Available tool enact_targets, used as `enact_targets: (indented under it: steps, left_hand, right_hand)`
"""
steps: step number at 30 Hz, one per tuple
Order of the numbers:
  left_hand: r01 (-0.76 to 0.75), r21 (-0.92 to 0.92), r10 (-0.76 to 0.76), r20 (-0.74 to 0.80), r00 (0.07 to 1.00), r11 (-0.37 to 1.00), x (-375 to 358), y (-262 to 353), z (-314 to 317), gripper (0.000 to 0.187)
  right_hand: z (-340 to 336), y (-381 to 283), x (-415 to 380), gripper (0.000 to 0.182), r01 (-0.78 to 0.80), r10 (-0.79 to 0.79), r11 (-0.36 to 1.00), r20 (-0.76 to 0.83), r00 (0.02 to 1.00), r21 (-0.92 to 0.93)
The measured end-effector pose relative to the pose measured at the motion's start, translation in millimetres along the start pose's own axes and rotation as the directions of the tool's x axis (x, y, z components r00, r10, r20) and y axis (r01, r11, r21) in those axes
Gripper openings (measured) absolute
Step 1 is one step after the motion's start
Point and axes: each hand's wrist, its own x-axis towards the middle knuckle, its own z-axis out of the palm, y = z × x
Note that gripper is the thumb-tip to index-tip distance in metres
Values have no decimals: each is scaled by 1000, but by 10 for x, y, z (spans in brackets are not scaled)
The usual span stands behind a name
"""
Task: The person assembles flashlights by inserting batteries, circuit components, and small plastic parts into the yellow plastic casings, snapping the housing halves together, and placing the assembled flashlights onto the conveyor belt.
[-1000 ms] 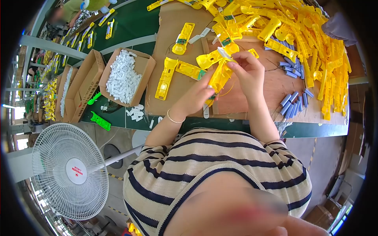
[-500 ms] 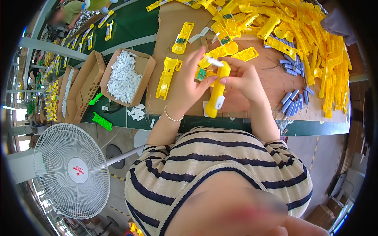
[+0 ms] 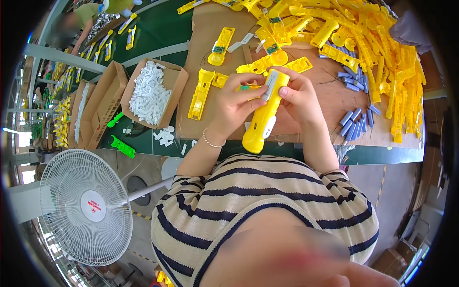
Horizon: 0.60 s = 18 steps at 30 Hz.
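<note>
A yellow flashlight housing (image 3: 258, 126) is held up in front of me, tilted, its rounded end toward my body. A white switch piece (image 3: 269, 125) sits on its side. My right hand (image 3: 301, 98) is closed around the upper end, thumb on the front. A white plastic strip (image 3: 273, 82) lies along the upper left edge of the housing. My left hand (image 3: 236, 100) is closed, its thumb and fingers pinching at this strip. Behind the left fingers a bit of green circuit board (image 3: 247, 87) shows, partly hidden.
Yellow housings (image 3: 382, 62) are heaped at the right, with blue cylinders (image 3: 353, 125) beside them. Open housings (image 3: 201, 95) lie on the cardboard. A carton (image 3: 179, 91) of white pieces (image 3: 148, 95) stands left, near a fan (image 3: 86, 205). Another person (image 3: 83, 24) is far left.
The housing has turned and come nearer to me, its front now facing up. The white strip has gone from jutting off the top to lying along the edge. My left fingers have closed in.
</note>
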Motion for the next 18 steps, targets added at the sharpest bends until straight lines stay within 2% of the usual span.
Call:
enact_targets:
  steps: [2,3,6,10,12,14,15,18]
  left_hand:
    - [121,-249,-129,-15,992,961,4,-34,-1,48]
    - [258,-510,-241,100,965,821,15,-75,-9,65]
    - [331,-356,-303,131,944,874,66,-84,-93,67]
    - [397,-271,-356,189,915,877,119,-50,-139,64]
    - [405,-248,-343,257,904,880,60,83,-46,62]
    - [389,-150,-332,303,893,909,30,216,-1,60]
    - [419,-135,-368,294,882,898,18,239,40,60]
    - [484,-162,-443,234,865,860,-5,254,62,57]
  right_hand:
    - [85,-9,-28,59,-73,70,995,43,997,74]
    - [147,-8,-35,61,-80,73,992,82,994,93]
    - [60,50,-42,59,-100,121,987,167,979,-128]
    - [158,113,-51,52,-137,136,991,47,990,5]
    - [179,84,-29,53,40,-65,981,-129,990,-188]
    - [241,45,20,55,204,-327,882,-237,915,-426]
    - [236,14,21,58,196,-305,896,-232,924,-399]
    - [216,82,13,51,265,-391,849,-207,897,-457]
